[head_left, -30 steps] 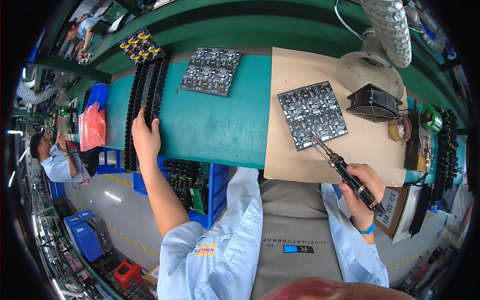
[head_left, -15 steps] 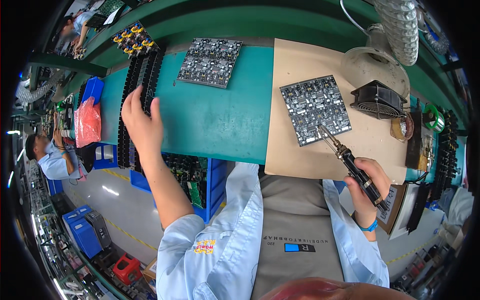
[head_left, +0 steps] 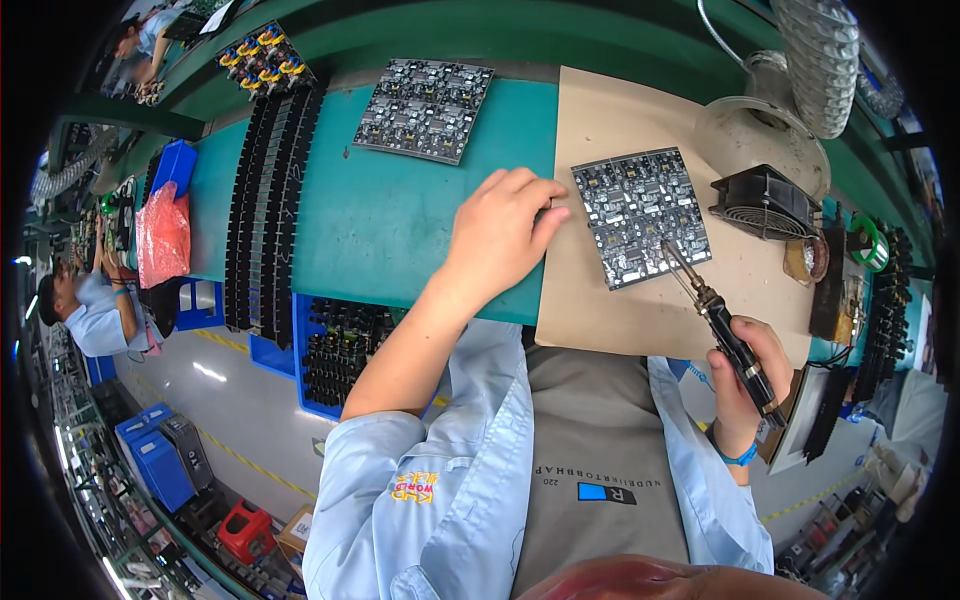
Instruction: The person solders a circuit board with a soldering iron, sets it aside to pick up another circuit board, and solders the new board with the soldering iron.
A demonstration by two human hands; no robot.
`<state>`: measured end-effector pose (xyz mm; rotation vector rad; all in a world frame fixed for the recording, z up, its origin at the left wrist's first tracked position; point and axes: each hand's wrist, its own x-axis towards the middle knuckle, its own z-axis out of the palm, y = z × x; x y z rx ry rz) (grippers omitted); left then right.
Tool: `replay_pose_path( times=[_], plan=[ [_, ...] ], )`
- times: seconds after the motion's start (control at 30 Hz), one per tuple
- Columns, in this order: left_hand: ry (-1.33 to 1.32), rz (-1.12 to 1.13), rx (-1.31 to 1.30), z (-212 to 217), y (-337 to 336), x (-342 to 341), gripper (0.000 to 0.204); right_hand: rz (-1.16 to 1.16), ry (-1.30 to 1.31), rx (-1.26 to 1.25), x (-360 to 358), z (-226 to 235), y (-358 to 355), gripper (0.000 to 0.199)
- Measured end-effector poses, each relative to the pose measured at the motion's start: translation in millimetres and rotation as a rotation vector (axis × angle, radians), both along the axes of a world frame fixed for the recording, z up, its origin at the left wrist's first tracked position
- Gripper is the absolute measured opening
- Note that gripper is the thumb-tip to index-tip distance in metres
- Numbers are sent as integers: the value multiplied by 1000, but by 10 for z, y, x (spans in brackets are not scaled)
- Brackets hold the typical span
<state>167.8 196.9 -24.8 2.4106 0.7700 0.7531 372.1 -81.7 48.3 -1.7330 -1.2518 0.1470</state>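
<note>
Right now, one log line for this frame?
left hand: at circuit board panel left edge | right hand: holds soldering iron, tip over panel | beige mat beneath

**Around the green bench**

A second panel of circuit boards is lying at the back of the green worktop. Long black component trays are running down its left side, with a red bag sitting beyond them. A small black fan is standing by a ribbed grey duct. Another person is working at far left.
</note>
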Motion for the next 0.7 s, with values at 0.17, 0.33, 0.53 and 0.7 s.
replay_pose_path(
  times=[0.17,0.33,0.53,0.7],
  plan=[
    [-68,-3,57,-123,-2,-2,18,-32,37,-10,8,-87,-49,45],
    [-61,-28,33,-146,16,-34,21,-31,37,-16,3,-88,21,43],
    [-88,-44,-54,-18,80,-165,24,-52,33,-14,59,-164,57,43],
    [-95,104,8,169,456,-504,29,-89,46,2,77,-215,62,44]
  ],
)
